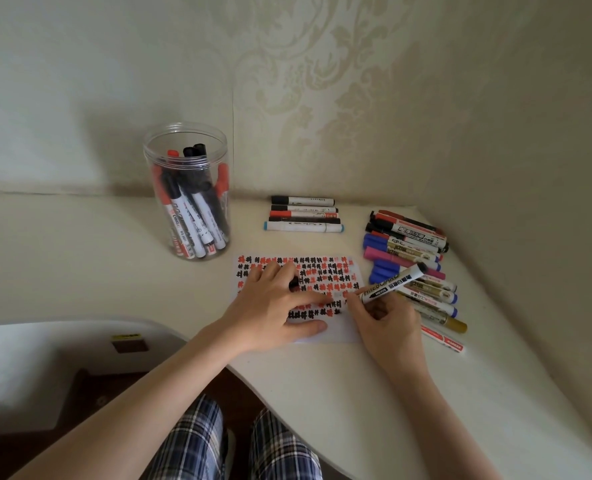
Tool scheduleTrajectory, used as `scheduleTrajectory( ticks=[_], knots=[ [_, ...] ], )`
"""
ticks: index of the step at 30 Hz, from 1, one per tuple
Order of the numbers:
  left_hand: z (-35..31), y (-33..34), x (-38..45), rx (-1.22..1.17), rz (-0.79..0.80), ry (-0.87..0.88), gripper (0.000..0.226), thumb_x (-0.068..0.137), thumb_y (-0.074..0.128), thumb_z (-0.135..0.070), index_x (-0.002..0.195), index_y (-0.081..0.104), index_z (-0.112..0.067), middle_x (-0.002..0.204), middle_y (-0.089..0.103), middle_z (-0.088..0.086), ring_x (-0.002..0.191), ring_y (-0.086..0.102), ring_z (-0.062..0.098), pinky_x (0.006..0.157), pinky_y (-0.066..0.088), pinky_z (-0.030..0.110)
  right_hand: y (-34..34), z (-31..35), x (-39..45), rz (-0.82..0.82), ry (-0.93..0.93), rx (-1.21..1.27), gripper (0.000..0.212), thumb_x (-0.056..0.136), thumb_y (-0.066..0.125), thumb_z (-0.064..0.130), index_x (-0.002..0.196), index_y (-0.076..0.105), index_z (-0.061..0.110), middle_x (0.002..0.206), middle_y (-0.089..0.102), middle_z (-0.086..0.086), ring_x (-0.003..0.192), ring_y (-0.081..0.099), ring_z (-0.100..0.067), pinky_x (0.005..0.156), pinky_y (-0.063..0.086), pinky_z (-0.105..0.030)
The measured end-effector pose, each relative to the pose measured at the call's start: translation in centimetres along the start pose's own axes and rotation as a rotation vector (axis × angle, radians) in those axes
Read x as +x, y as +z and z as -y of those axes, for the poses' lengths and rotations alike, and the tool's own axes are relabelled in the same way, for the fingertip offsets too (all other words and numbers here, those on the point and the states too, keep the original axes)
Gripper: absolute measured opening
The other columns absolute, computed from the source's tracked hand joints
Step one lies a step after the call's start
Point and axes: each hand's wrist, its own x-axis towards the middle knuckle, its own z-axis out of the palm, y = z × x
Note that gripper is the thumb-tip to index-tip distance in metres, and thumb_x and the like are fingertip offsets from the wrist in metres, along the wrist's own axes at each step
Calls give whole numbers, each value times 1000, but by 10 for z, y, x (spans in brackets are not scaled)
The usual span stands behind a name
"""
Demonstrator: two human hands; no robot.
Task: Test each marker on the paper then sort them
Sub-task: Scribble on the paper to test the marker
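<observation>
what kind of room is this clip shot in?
Probably a home, at a desk pushed into a corner: patterned wallpaper on both walls, a cream curved desk, and the person's plaid trousers that look like house clothes.

So we've got our right hand [388,320] gripping a whiteboard marker [393,283], tip down on the paper [348,271] that's already full of red and black scribbles. Left hand [274,306] lies flat on the sheet with a black cap [293,283] tucked under the fingers [280,270]. Clear jar [189,192] of markers stands back left on the tabletop [80,258].
</observation>
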Motion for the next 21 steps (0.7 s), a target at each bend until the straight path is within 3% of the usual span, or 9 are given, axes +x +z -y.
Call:
scheduleTrajectory(
  ticks=[5, 10, 12, 14, 15, 18, 19, 21],
  knots=[
    [1, 1, 1, 4, -14, 5, 60, 82, 26, -80, 129, 53, -53, 124, 44, 0, 115, 37, 21, 98, 33, 40, 0, 5, 0, -14, 23, -9, 27, 85, 73, 32, 70, 64, 11, 62, 62, 2, 50, 48, -4, 46, 37, -18],
    [1, 0, 0, -8, 2, 6, 59, 84, 28, -78, 136, 43, -52, 121, 40, -4, 112, 33, 16, 97, 29, 35, -3, 9, -3, -15, 34, 46, 25, 86, 72, 26, 70, 62, 10, 59, 58, 0, 49, 45, -3, 46, 36, -18],
    [-2, -2, -1, -77, -12, -15, 53, 93, 35, -65, 142, 35, -43, 123, 41, -6, 112, 35, 14, 100, 29, 33, -5, 12, -2, -40, 98, 140, 24, 88, 70, 29, 73, 64, 11, 64, 64, -5, 53, 50, -8, 50, 40, -23],
    [-5, -6, -1, -279, -20, -103, 43, 102, 37, -41, 143, 31, -27, 129, 46, -3, 115, 39, 13, 106, 30, 33, -7, 16, 0, -63, 143, 207, 25, 89, 69, 30, 75, 64, 10, 62, 63, -2, 53, 51, -9, 49, 41, -20],
    [-5, -9, -1, -377, -7, -148, 40, 104, 37, -30, 143, 30, -23, 127, 48, 0, 111, 43, 12, 104, 34, 30, -8, 18, 0, -64, 156, 218, 25, 90, 69, 30, 76, 64, 9, 62, 63, 0, 53, 51, -9, 48, 41, -17],
    [-3, -22, 1, -541, 20, -190, 41, 104, 39, -15, 142, 26, -22, 121, 55, 0, 78, 53, -1, 68, 44, 16, -13, 26, -1, -21, 177, 313, 24, 93, 64, 24, 78, 64, 4, 59, 59, -1, 51, 49, -11, 46, 41, -17],
    [-2, -26, 0, -592, 6, -182, 41, 103, 42, -14, 141, 28, -21, 123, 57, -4, 73, 55, -8, 63, 46, 15, -16, 29, -1, -2, 176, 376, 26, 94, 62, 23, 80, 63, 2, 59, 57, -2, 51, 48, -12, 46, 41, -20],
    [-2, -32, -4, -664, -56, -155, 36, 100, 51, -15, 134, 40, -17, 121, 59, -15, 85, 57, -17, 77, 52, 14, -20, 38, -1, 30, 190, 495, 29, 97, 56, 28, 82, 64, 4, 61, 55, -3, 52, 46, -12, 48, 38, -23]
  ],
)
